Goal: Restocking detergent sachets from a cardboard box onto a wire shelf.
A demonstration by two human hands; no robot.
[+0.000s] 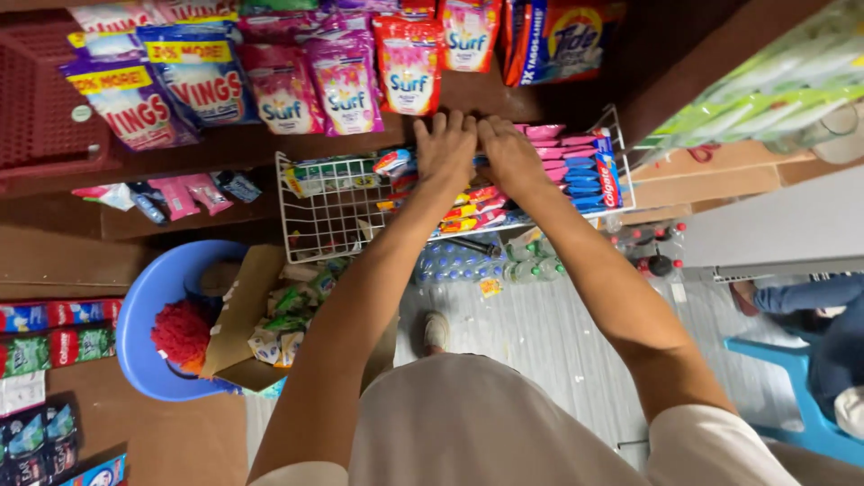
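- Two hands reach out side by side, almost touching, over a white wire basket (315, 225) on a brown shelf.
- The left hand (445, 148) lies flat, fingers together, on the small boxes in the basket.
- The right hand (511, 155) presses down on the same pile; I cannot tell if it grips a box.
- Pink and blue long boxes (576, 166) are stacked in the basket just beside the right hand.
- Soap powder bags (346, 81) hang on the shelf above.
- A blue plastic chair (148, 324) stands lower left, holding a cardboard box (247, 306).
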